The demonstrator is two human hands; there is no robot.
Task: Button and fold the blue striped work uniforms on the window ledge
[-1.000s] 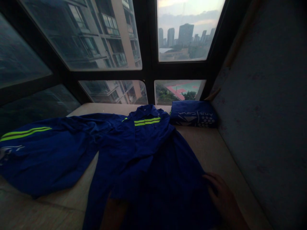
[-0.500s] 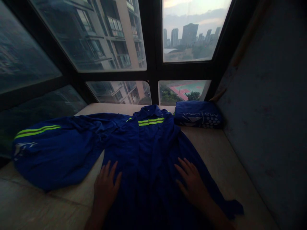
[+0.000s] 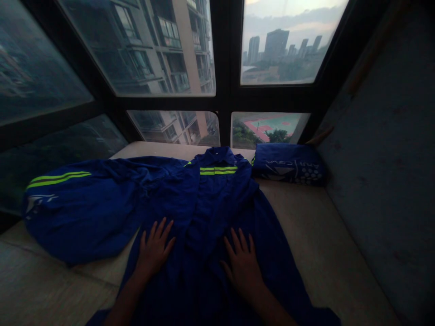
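Note:
A blue work jacket or coverall [image 3: 217,194] with a collar and yellow-green stripes across the chest lies spread out, its collar toward the window. My left hand [image 3: 154,246] rests on the left part of the cloth, fingers spread. Flat on the right part lies my right hand [image 3: 243,262], its fingers also apart. Neither hand grips anything. The garment's near end runs out of the bottom of the picture, and the dim light hides detail there.
Another blue garment [image 3: 84,213] with yellow-green stripes lies bunched at the left. A folded blue garment [image 3: 288,164] with white print sits at the back right, by the wall [image 3: 377,181]. Dark-framed windows [image 3: 226,97] rise behind the pale ledge [image 3: 306,226].
My right hand has moved left, onto the garment's body. My left hand has come onto the cloth, and a blue sleeve end now shows at the bottom left. The view has shifted slightly.

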